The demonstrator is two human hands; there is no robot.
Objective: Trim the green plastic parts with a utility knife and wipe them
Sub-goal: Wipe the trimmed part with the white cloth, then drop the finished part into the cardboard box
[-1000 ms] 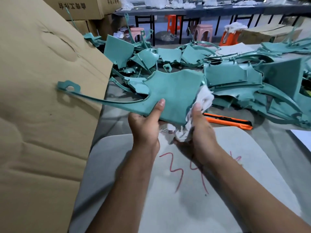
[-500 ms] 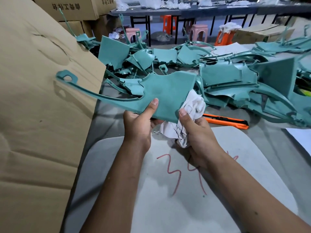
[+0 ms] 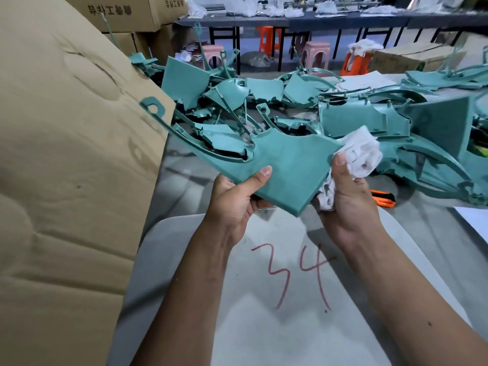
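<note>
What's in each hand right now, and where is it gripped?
Left hand grips the green plastic part at its near lower edge. Right hand holds the bunched white cloth against its right edge.

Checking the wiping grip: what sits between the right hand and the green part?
In the head view, a crumpled white cloth, gripped by the right hand against the green part.

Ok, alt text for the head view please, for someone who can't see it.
Two hands hold a flat green part above a grey mat: the left hand grips its near edge, and the right hand holds a white rag against its right edge. An orange knife lies on the table, by a pile of green parts.
</note>
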